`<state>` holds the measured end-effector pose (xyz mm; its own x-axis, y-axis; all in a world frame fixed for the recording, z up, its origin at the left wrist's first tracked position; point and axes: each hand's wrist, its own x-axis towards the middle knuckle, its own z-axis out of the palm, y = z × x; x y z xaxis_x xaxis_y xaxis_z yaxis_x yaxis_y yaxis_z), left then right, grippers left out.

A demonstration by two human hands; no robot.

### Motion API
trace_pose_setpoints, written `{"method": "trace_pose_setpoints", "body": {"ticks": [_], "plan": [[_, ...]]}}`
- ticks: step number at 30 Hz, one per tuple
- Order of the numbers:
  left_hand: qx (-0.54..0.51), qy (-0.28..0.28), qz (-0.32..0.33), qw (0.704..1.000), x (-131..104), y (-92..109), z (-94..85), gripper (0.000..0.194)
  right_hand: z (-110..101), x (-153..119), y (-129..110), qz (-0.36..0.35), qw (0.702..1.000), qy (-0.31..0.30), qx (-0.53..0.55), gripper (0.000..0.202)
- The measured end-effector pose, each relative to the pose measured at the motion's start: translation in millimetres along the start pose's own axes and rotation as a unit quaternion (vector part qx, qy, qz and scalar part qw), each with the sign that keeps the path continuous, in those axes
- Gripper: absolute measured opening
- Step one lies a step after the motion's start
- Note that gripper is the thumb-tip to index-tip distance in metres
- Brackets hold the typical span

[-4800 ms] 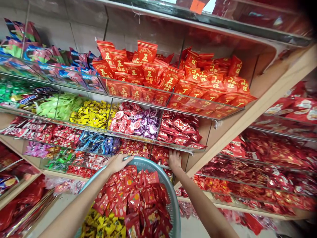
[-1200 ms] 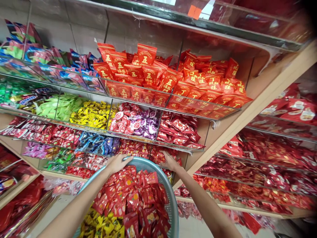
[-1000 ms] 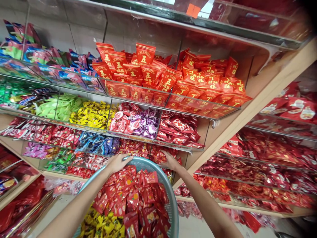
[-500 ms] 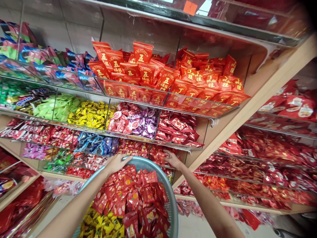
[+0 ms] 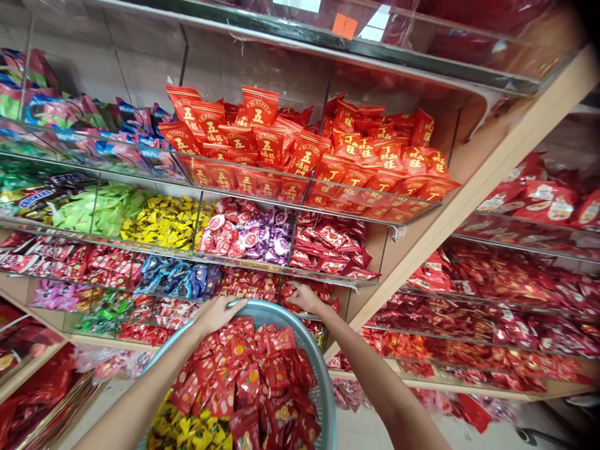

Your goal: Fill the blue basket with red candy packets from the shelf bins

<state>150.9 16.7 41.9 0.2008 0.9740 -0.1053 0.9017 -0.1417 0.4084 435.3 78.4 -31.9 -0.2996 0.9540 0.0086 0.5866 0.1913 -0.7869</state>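
A teal plastic basket holds many red candy packets and a heap of yellow packets at its lower left. My left hand grips the basket's far rim, fingers closed over it. Just beyond the rim, at the right, my right hand reaches into a shelf compartment of red packets. Its fingers touch the packets near the divider, and their tips are partly hidden among them; whether they hold one is unclear.
Clear-fronted shelves hold red "BE HAPPY" bags above, then yellow candies, purple-wrapped candies and blue packets. A slanting wooden upright divides these from more red packets at the right.
My right hand has moved left, toward the divider of the compartment. My left hand stays on the basket rim. The shelves have shifted slightly left in view.
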Motion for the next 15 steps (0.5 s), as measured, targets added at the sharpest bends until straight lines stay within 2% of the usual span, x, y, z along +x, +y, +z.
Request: {"method": "trace_pose_setpoints", "body": {"ticks": [4, 9, 15], "plan": [[0.0, 0.004, 0.002, 1.0, 0.2, -0.5, 0.6, 0.06, 4.0, 9.0, -0.2, -0.008, 0.999, -0.008, -0.039, 0.044], [0.002, 0.0, 0.006, 1.0, 1.9, -3.7, 2.6, 0.06, -3.0, 5.3, 5.3, -0.014, 0.993, -0.012, -0.118, 0.023], [0.0, 0.002, 0.007, 1.0, 3.4, -6.1, 4.6, 0.061, -12.2, -8.2, 1.0, -0.001, 0.981, -0.011, -0.194, 0.021]]}}
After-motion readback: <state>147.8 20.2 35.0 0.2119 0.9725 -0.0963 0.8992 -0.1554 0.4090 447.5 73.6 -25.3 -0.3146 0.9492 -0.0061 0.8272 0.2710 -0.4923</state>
